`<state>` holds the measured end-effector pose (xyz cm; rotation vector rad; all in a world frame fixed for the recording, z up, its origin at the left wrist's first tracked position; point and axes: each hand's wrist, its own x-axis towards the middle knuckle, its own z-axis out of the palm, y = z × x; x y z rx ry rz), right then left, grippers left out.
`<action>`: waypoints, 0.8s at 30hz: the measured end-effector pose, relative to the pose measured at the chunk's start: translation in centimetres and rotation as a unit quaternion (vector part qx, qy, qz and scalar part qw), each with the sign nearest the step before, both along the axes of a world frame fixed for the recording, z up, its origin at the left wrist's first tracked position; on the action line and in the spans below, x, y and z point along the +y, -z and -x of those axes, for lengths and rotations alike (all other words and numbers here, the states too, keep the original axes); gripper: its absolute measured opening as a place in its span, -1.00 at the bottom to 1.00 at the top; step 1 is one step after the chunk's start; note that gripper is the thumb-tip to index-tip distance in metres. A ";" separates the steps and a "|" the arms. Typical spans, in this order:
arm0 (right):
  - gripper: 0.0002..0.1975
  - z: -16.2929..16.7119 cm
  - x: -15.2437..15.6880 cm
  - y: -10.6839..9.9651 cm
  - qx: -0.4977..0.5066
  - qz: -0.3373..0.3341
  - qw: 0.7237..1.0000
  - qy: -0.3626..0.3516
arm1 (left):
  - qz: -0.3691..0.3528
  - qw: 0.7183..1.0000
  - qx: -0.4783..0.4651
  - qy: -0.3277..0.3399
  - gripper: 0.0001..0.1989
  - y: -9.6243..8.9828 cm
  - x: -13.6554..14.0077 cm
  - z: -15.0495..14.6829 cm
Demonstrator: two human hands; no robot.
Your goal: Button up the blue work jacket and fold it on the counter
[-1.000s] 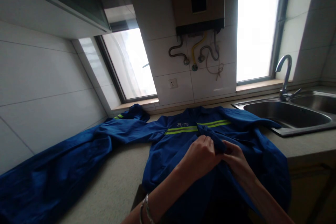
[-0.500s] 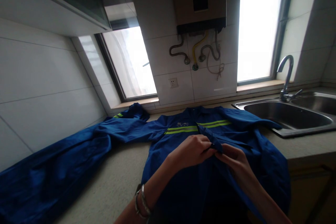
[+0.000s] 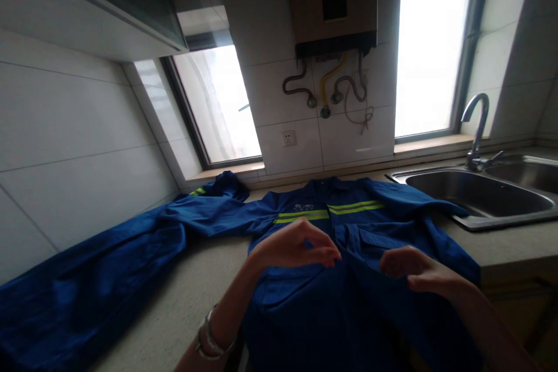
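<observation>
A blue work jacket with yellow-green double stripes lies front up on the counter, its lower part hanging toward me. Over its left half hovers my left hand, fingers bent and thumb apart, with nothing visible in it. My right hand is above the right front panel, fingers loosely curled, thumb apart, also without anything visible in its grasp. Between the two hands runs the jacket's front edge, near a flapped pocket. Blue trousers-like cloth stretches along the left side, beside the jacket's sleeve.
A steel sink with a curved faucet is at the right, one sleeve reaching its rim. The pale counter shows between the garments. A wall heater with pipes hangs above; a cabinet overhangs the upper left.
Both hands have let go of the jacket's front edge and moved apart, left hand leftward, right hand rightward. The raised edge has dropped down onto the jacket.
</observation>
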<state>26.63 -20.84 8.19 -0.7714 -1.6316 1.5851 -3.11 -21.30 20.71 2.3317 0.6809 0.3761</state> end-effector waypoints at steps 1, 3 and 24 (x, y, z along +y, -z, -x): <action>-0.49 -0.3 0.8 -0.2 -0.015 0.002 0.999 -0.047 | -0.014 0.999 -0.032 -0.036 -0.63 -0.4 0.0 0.6; -0.47 0.1 3.1 -0.7 -0.018 0.010 0.997 -0.075 | -0.033 0.990 -0.092 -0.098 -0.61 -1.1 0.1 1.7; -0.79 13.2 25.4 0.9 -0.279 -0.130 0.876 0.371 | -0.062 0.957 -0.223 -0.174 -0.67 -3.1 -0.9 5.6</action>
